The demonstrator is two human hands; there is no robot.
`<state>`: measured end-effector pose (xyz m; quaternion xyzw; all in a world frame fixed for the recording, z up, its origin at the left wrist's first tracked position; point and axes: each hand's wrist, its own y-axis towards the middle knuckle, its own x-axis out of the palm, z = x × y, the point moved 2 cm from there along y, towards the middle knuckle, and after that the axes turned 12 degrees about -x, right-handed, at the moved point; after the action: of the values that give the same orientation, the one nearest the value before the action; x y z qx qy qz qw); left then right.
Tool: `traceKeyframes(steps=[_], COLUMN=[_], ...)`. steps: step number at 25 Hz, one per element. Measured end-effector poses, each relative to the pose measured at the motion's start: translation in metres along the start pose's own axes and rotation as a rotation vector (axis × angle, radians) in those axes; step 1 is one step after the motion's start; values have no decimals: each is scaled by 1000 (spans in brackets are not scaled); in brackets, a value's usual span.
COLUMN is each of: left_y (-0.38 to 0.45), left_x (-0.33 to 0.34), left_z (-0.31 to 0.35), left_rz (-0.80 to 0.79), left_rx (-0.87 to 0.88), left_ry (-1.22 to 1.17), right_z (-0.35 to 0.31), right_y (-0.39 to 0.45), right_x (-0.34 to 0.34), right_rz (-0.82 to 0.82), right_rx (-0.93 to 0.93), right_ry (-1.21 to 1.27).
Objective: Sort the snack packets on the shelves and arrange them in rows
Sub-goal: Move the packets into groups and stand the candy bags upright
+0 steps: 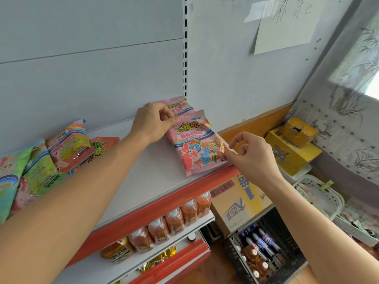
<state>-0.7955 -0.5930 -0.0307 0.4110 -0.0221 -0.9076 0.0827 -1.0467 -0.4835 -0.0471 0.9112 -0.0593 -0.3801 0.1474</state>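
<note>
White shelf (147, 171) under both hands: left hand (151, 124) pinches the pink packet's (196, 144) top, right hand (252, 154) pinches its lower corner, so square it against the packet behind (178, 104) before letting go.

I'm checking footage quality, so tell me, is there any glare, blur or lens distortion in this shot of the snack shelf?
Head view: wide-angle bending bows the shelf edge and tilts the back panel; glare glints on the pink packet near the right hand; the window at right is blown out; the left hand is sharp, while the handwritten paper note looks soft.
</note>
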Motion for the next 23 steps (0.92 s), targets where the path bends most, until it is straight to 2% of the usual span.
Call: traceKeyframes(steps=[2,5,9,13,17,19,21,23], left_y=[0,-2,-12,-34,-66,-80,-93,-102], left_x=[-6,-34,-103,-165,-181,-182,-183,-188], left_z=[-3,-12,-43,-104,-139,-152,-163,-175], left_rz=[15,71,120,159,100,-3,-106,-120], left_rx=[1,23,32,-86,-198,-234,-265,-273], left_ry=[-11,19,244,371,379,357,358,377], right_z=[-4,-29,-79,-140,-183,-198,-210,-219], right_y=[3,16,44,62,67,66,66,65], right_x=[-4,-2,33,91,145,169,188,199], right_rz=[40,58,-149,-275,-461,-539,-550,-550], right_rx=[-18,-177,-451,-625,-549,-443,-356,-316], right_ry=[12,-4,-36,-11,-34,-59,-51,-31])
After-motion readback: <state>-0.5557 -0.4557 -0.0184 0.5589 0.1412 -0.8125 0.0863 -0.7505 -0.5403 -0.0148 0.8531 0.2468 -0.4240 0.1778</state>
